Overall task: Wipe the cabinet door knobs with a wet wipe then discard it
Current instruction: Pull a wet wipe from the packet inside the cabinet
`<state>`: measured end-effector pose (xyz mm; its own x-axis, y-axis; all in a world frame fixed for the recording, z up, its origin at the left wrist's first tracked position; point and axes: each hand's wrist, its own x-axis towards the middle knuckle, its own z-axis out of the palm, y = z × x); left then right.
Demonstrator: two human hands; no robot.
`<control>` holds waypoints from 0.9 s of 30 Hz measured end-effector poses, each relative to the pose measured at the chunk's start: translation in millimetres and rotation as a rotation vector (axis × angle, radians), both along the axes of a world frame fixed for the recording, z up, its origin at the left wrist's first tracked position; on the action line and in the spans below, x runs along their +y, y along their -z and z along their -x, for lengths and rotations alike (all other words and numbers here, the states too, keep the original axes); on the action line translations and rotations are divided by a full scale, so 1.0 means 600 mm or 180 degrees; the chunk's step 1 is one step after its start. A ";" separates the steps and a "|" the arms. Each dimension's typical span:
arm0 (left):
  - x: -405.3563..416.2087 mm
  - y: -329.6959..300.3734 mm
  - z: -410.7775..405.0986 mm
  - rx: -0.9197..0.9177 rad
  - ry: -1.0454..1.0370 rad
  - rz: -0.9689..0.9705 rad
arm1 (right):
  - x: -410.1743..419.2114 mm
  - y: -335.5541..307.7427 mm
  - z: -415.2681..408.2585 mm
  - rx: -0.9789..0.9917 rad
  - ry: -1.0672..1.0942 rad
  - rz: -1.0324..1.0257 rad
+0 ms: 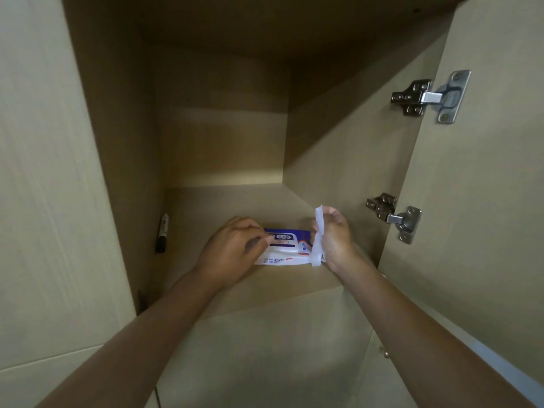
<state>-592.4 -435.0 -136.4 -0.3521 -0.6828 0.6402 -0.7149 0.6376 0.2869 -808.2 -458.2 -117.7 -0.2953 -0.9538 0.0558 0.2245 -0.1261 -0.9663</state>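
A white and blue pack of wet wipes (pixel 285 245) lies flat on the cabinet shelf (pixel 235 201). My left hand (pixel 232 251) presses on the pack's left end, thumb and fingers pinched at its flap. My right hand (pixel 334 235) is just right of the pack and grips a white wet wipe (pixel 318 234) that hangs from my fingers. A small round door knob (pixel 386 354) shows on a lower door, beside my right forearm.
The cabinet door (pixel 477 201) stands open on the right with two metal hinges (pixel 429 95). A black marker (pixel 162 232) leans against the left inner wall. A closed door panel (pixel 38 172) fills the left side.
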 end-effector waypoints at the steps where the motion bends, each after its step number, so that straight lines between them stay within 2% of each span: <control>1: 0.004 -0.002 -0.001 0.0109 -0.0023 0.0020 | 0.001 -0.002 -0.003 0.0103 0.0088 -0.0020; 4: 0.022 -0.008 0.003 0.0416 -0.0072 0.0059 | 0.015 -0.018 -0.007 0.0062 0.0037 -0.0053; 7: 0.051 -0.021 0.010 0.0594 -0.0084 0.0055 | 0.047 -0.046 -0.007 -0.0229 -0.0543 -0.0313; 9: 0.073 -0.035 0.012 0.0719 -0.0144 0.0014 | 0.064 -0.062 -0.009 -0.0390 -0.0961 -0.0260; 12: 0.099 -0.059 0.019 0.1237 -0.0224 -0.0185 | 0.081 -0.078 -0.026 0.0296 -0.1013 0.0256; 15: 0.117 -0.089 0.033 0.1893 -0.0111 -0.0740 | 0.100 -0.089 -0.040 0.0509 -0.1425 0.0619; 18: 0.123 -0.108 0.035 0.2165 -0.0070 -0.0911 | 0.120 -0.100 -0.051 0.0838 -0.1675 0.1077; 22: 0.144 -0.120 0.018 0.2203 -0.0060 -0.0989 | 0.136 -0.105 -0.058 0.1036 -0.1869 0.1284; 27: 0.200 -0.143 -0.006 0.1348 -0.0641 -0.0415 | 0.164 -0.110 -0.064 0.1120 -0.2247 0.1223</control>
<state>-588.8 -314.9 -50.9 0.0683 -0.7947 0.6031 -0.6235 0.4379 0.6477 -769.5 -359.8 -51.8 0.4515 -0.8038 0.3875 0.0697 -0.4011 -0.9134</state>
